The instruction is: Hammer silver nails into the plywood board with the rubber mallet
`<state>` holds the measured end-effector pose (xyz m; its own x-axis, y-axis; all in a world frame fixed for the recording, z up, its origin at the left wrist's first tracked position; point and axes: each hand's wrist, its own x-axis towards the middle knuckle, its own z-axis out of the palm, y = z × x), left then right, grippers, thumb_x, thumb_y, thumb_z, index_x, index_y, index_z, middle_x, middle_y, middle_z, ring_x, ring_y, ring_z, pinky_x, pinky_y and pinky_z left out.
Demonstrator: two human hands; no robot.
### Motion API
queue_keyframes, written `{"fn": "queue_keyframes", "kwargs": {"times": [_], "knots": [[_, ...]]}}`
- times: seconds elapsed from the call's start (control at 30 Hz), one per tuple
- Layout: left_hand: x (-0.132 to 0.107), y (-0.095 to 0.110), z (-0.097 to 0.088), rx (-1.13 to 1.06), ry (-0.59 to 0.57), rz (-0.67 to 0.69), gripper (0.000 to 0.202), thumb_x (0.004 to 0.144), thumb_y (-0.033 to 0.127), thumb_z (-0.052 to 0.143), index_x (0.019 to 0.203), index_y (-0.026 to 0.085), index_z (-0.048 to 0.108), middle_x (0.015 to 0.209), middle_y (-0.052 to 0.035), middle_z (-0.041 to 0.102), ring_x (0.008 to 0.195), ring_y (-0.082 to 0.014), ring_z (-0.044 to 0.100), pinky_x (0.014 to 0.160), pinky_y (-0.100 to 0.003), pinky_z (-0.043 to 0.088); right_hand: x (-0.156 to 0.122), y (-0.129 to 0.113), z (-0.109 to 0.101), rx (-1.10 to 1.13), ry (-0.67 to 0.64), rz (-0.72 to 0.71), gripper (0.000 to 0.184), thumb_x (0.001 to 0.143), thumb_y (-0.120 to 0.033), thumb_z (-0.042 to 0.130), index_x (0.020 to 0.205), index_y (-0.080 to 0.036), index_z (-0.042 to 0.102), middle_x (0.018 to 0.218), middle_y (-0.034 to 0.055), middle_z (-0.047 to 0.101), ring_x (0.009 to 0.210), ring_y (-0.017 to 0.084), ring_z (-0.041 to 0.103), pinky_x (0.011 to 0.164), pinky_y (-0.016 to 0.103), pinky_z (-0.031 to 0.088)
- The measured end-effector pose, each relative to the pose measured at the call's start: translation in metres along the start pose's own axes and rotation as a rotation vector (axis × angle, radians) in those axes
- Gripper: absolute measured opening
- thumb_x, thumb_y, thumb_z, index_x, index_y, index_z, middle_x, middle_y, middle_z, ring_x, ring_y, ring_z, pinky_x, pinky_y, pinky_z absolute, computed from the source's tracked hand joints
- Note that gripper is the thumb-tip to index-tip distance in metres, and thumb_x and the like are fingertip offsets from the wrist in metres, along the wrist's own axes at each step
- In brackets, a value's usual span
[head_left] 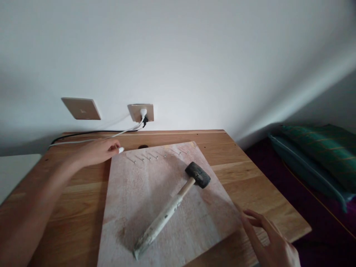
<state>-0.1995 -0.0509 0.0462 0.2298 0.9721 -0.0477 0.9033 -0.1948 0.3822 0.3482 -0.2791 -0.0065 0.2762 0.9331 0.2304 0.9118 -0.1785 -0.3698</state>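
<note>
A pale wooden board [130, 196] lies on the wooden table, with several small nails [150, 159] standing in a row near its far edge. Diagonally across it rests a rubber mallet [164, 215] with a black head and a worn, paint-stained handle. My left hand [104, 151] is closed at the board's far left corner, its fingers curled, with something white at one fingertip. At the near right corner, the fingers of my right hand [268, 237] pinch the board's edge. Neither hand touches the mallet.
Behind the table [258, 189] is a white wall with a socket [150, 111] holding plugs, and a blank plate [82, 108]. White and black cables [80, 132] run along the back edge. Cushions [319, 155] lie at the right; a white surface [16, 170] stands left.
</note>
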Motion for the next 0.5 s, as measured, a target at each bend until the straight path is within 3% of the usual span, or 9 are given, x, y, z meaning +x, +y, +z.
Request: {"fn": "queue_keyframes", "kwargs": {"times": [0.17, 0.33, 0.4, 0.5], "knots": [[-0.009, -0.039, -0.02, 0.052, 0.046, -0.127, 0.032, 0.081, 0.052, 0.059, 0.093, 0.026, 0.073, 0.096, -0.0084, 0.08, 0.091, -0.0336, 0.073, 0.086, -0.043, 0.051, -0.007, -0.018, 0.018, -0.038, 0.107, -0.388, 0.035, 0.104, -0.057, 0.058, 0.111, -0.027, 0.075, 0.094, 0.0032, 0.085, 0.098, 0.031, 0.081, 0.086, 0.043, 0.063], [-0.019, -0.036, -0.034, 0.096, 0.051, -0.158, 0.035, 0.087, 0.047, 0.055, 0.104, 0.022, 0.072, 0.103, -0.009, 0.079, 0.095, -0.0298, 0.072, 0.087, -0.04, 0.049, 0.005, -0.069, 0.021, 0.04, 0.263, -0.576, 0.022, 0.108, -0.039, 0.057, 0.11, -0.023, 0.073, 0.105, 0.0089, 0.078, 0.098, 0.029, 0.076, 0.085, 0.043, 0.06], [-0.022, -0.024, -0.035, 0.029, 0.018, -0.069, 0.032, 0.089, 0.043, 0.055, 0.105, 0.02, 0.071, 0.101, -0.0065, 0.079, 0.092, -0.0248, 0.07, 0.087, -0.035, 0.048, 0.007, -0.102, 0.018, 0.15, 0.194, -0.679, 0.015, 0.106, -0.022, 0.058, 0.116, -0.024, 0.07, 0.105, 0.0078, 0.077, 0.098, 0.024, 0.075, 0.085, 0.038, 0.062], [-0.024, -0.003, -0.032, -0.038, -0.065, 0.06, 0.022, 0.088, 0.034, 0.055, 0.095, 0.018, 0.07, 0.091, -0.0032, 0.077, 0.083, -0.0203, 0.066, 0.079, -0.03, 0.045, 0.008, -0.156, 0.015, 0.271, -0.076, -0.853, 0.031, 0.105, -0.011, 0.053, 0.132, -0.024, 0.064, 0.116, 0.0103, 0.075, 0.111, 0.025, 0.073, 0.09, 0.038, 0.065]]}}
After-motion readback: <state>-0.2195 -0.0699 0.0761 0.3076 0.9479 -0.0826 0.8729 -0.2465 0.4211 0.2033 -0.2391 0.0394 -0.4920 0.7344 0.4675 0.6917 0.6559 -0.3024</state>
